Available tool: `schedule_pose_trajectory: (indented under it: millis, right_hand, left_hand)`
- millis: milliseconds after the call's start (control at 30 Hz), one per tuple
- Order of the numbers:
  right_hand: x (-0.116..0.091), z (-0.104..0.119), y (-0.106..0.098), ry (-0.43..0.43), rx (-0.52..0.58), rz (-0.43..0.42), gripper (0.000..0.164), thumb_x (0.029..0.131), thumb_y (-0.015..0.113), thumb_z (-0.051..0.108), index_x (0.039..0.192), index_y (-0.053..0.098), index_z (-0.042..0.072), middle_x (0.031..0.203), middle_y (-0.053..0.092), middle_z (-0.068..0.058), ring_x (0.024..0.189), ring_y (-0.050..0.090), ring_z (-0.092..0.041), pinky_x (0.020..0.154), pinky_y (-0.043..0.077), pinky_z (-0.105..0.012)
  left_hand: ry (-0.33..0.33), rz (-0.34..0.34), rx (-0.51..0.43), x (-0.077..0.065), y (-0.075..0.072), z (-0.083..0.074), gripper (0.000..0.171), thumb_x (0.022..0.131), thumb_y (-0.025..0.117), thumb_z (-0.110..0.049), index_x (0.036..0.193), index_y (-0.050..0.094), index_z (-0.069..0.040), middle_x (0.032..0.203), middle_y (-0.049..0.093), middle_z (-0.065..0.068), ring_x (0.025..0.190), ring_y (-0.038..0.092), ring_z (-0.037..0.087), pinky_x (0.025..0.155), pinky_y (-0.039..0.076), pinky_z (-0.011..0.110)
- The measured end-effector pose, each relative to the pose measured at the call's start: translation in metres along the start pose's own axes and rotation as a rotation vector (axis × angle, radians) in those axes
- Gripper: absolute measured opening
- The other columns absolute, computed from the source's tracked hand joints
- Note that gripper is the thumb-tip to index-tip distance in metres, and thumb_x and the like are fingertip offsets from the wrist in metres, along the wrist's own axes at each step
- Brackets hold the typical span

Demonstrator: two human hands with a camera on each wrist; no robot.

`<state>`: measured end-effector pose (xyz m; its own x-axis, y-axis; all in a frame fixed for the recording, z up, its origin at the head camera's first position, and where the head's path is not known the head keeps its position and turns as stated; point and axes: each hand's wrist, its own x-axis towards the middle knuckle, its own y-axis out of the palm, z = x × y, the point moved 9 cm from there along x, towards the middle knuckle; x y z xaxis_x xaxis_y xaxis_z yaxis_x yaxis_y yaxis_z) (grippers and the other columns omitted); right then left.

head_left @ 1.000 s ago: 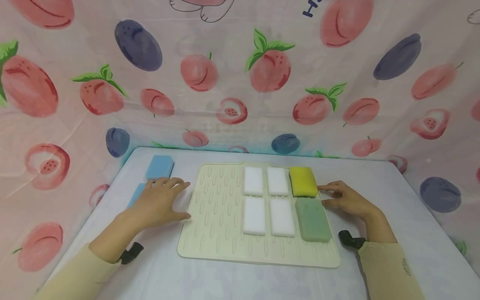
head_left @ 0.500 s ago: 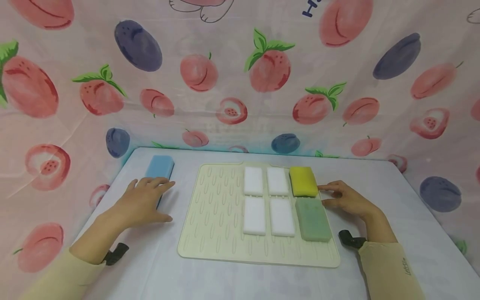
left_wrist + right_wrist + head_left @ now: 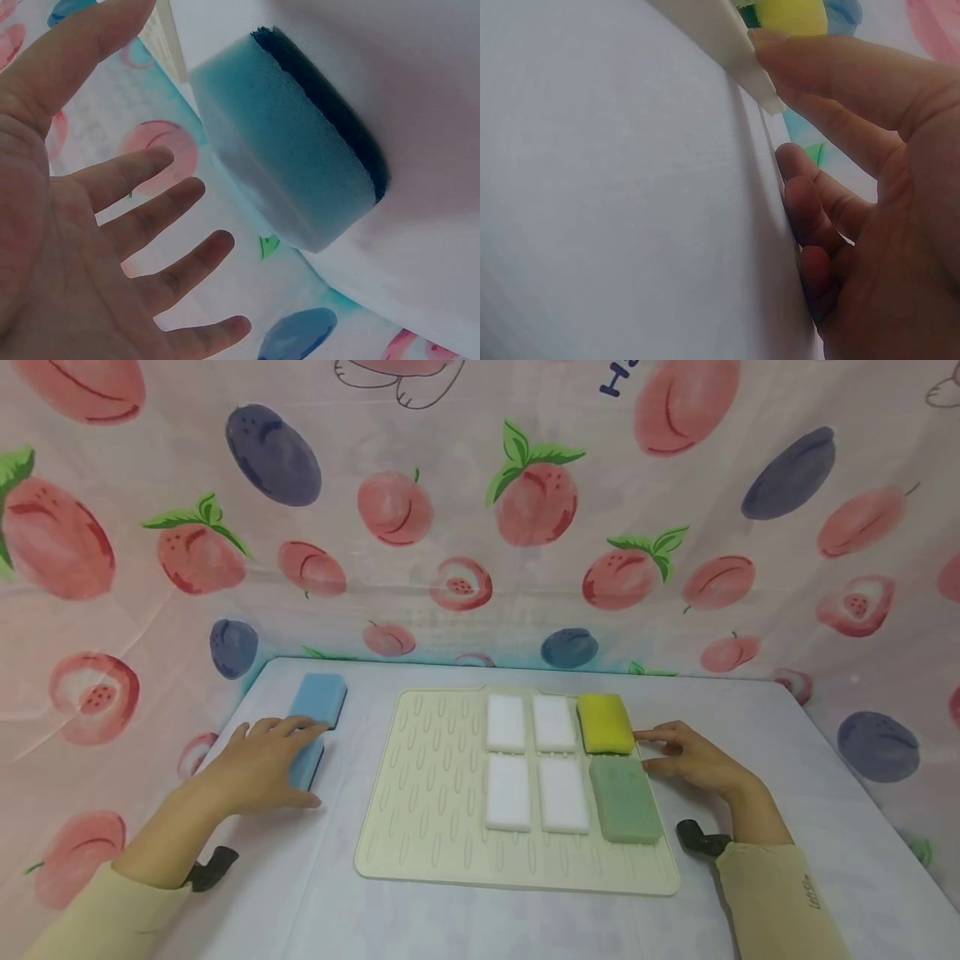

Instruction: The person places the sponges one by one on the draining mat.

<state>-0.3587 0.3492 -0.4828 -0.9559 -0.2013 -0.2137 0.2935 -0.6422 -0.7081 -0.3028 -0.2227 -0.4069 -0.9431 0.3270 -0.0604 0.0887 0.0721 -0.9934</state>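
My left hand (image 3: 258, 764) hovers over the near one of two blue sponges, fingers spread and holding nothing. That near blue sponge (image 3: 306, 766) is partly hidden under the hand; the left wrist view shows a blue sponge (image 3: 277, 142) with a dark scouring layer, off the fingertips. The far blue sponge (image 3: 318, 700) lies just beyond. At the right edge of a cream ridged mat (image 3: 427, 777), the right hand (image 3: 693, 760) touches the rim with extended index finger and thumb, other fingers bent. In the right wrist view the fingertips rest against the mat's edge (image 3: 739, 64).
Several white sponges (image 3: 508, 793) lie in two rows on the mat. To their right are a yellow sponge (image 3: 606, 724) and a green sponge (image 3: 626, 799). A white cloth (image 3: 450, 927) covers the table, and a fruit-print curtain (image 3: 480, 485) surrounds its back and sides.
My left hand has moved left, away from the mat's left edge to over the near blue sponge. The right hand stays at the mat's edge.
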Motion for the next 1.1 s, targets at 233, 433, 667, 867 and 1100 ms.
schedule_pose_trajectory:
  millis: [233, 433, 667, 867, 1100]
  right_hand:
    - [0.0, -0.001, 0.0, 0.005, -0.004, -0.001, 0.066, 0.088, 0.081, 0.033, 0.146, 0.06, 0.01, 0.142, 0.047, -0.02, 0.119, 0.044, -0.034, 0.095, 0.041, -0.042]
    - [0.0, -0.001, -0.001, 0.006, -0.01, -0.006, 0.065, 0.088, 0.081, 0.033, 0.145, 0.061, 0.011, 0.143, 0.047, -0.019, 0.119, 0.044, -0.033, 0.095, 0.041, -0.041]
    - [-0.001, 0.001, -0.001, 0.004, -0.012, -0.002, 0.064, 0.089, 0.08, 0.033, 0.145, 0.061, 0.009, 0.142, 0.047, -0.02, 0.121, 0.044, -0.035, 0.097, 0.041, -0.046]
    - [-0.001, 0.002, -0.001, 0.003, -0.013, -0.005, 0.064, 0.089, 0.079, 0.032, 0.145, 0.061, 0.009, 0.142, 0.047, -0.02, 0.119, 0.043, -0.034, 0.096, 0.042, -0.045]
    - [-0.001, 0.0, 0.0, 0.026, -0.024, -0.003, 0.064, 0.089, 0.079, 0.034, 0.146, 0.06, 0.012, 0.145, 0.046, -0.019, 0.123, 0.043, -0.036, 0.1, 0.043, -0.053]
  left_hand:
    - [0.009, 0.024, -0.013, -0.001, 0.0, 0.004, 0.105, 0.067, 0.094, -0.053, 0.155, 0.05, -0.016, 0.155, 0.049, 0.016, 0.138, 0.043, 0.054, 0.109, 0.028, 0.081]
    - [0.016, 0.048, -0.02, -0.001, 0.0, 0.007, 0.104, 0.067, 0.094, -0.05, 0.154, 0.05, -0.012, 0.156, 0.048, 0.02, 0.138, 0.043, 0.055, 0.108, 0.031, 0.08]
    - [0.011, 0.067, -0.038, 0.002, 0.006, 0.013, 0.105, 0.066, 0.094, -0.05, 0.154, 0.05, -0.011, 0.156, 0.048, 0.021, 0.138, 0.043, 0.055, 0.108, 0.031, 0.079]
    - [0.014, 0.065, -0.048, 0.002, 0.008, 0.015, 0.106, 0.065, 0.095, -0.05, 0.153, 0.051, -0.012, 0.155, 0.049, 0.02, 0.138, 0.044, 0.055, 0.107, 0.033, 0.079]
    - [0.009, 0.059, -0.054, 0.003, 0.01, 0.018, 0.103, 0.067, 0.094, -0.05, 0.153, 0.051, -0.011, 0.155, 0.048, 0.021, 0.138, 0.043, 0.054, 0.109, 0.034, 0.077]
